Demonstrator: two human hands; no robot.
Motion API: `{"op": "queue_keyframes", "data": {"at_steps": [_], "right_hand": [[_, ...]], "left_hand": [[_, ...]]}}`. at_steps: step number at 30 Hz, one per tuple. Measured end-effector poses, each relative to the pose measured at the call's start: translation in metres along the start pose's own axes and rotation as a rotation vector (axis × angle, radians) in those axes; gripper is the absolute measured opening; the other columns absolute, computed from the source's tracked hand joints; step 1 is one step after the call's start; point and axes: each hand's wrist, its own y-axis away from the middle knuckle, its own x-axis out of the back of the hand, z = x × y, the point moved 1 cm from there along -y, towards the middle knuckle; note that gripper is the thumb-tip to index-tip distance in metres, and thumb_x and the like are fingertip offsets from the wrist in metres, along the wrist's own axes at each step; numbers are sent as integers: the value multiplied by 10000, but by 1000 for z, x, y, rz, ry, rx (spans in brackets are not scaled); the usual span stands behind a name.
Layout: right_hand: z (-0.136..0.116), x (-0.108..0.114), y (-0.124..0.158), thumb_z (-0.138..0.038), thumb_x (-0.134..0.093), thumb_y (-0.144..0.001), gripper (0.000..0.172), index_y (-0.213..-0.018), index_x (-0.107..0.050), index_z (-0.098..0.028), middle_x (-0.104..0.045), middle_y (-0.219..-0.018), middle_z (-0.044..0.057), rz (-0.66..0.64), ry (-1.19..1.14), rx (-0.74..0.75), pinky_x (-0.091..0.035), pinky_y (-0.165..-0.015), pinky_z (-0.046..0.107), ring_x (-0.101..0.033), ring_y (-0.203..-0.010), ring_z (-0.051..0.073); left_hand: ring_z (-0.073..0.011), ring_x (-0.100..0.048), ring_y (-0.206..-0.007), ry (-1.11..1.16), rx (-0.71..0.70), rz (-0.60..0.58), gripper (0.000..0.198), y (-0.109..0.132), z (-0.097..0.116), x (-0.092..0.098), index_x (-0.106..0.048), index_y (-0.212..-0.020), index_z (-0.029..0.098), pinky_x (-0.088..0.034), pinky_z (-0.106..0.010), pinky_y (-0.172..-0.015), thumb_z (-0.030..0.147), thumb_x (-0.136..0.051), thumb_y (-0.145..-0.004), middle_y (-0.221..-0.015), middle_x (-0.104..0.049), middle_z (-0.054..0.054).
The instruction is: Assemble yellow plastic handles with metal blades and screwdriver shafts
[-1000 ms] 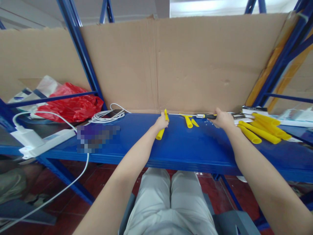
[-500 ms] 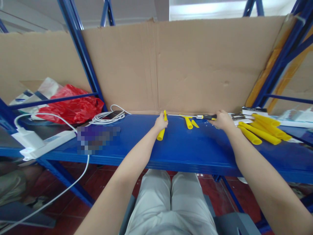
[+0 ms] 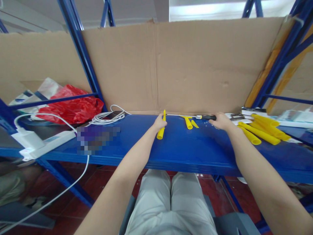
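My left hand [image 3: 160,122] is closed around a yellow tube [image 3: 160,133] near the back of the blue table [image 3: 181,143]. Farther right, my right hand [image 3: 221,121] grips the black handle of a screwdriver [image 3: 207,117]. The long thin shaft points left, and its tip reaches the yellow tube at my left hand. Between my hands lie another yellow piece [image 3: 188,122] and a small pointed yellow scrap [image 3: 195,123]. Several yellow tubes [image 3: 261,133] are piled to the right of my right hand.
A tall cardboard sheet [image 3: 190,65] stands behind the table between blue posts. To the left are a coiled white cable [image 3: 107,118], a white power strip [image 3: 52,143] and a red plastic bag [image 3: 73,104]. Small boxes [image 3: 253,111] stand at the back right.
My left hand and its yellow tube have shifted very slightly left. The fingers of my right hand sit a little differently at the screwdriver's handle end.
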Motion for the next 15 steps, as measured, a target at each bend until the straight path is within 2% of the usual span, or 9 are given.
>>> {"op": "queue_keyframes", "data": {"at_steps": [4, 7, 10, 15], "right_hand": [[4, 0, 1, -301, -628, -726, 215, -889, -694, -178, -711, -865, 144, 27, 56, -22, -504, -774, 371, -660, -914, 323], [6, -2, 3, -357, -684, -698, 315, -956, -650, -181, -702, -829, 127, 18, 69, -134, -491, -666, 354, -667, -806, 304], [5, -3, 4, -388, -704, -695, 393, -1015, -617, -177, -706, -838, 125, -17, 50, -197, -475, -620, 341, -671, -754, 293], [-3, 1, 3, -304, -676, -705, 380, -1055, -650, -156, -726, -884, 129, -87, -10, -135, -492, -675, 332, -686, -815, 286]], "left_hand": [[-107, -647, -591, 27, 11, -73, 761, 8, 6, 0, -377, -1471, 229, -476, -184, -499, -56, -523, -780, -1019, -666, -80], [-99, -660, -609, 53, 17, -74, 797, 9, 6, -2, -348, -1502, 255, -481, -176, -498, -56, -504, -785, -1111, -646, -95], [-93, -659, -599, 57, 12, -38, 815, 7, 5, -4, -346, -1513, 263, -474, -171, -485, -57, -518, -783, -1156, -637, -106], [-72, -637, -564, 105, 35, 11, 774, 6, 3, -3, -358, -1506, 243, -454, -161, -466, -55, -515, -809, -1161, -642, -111]]}}
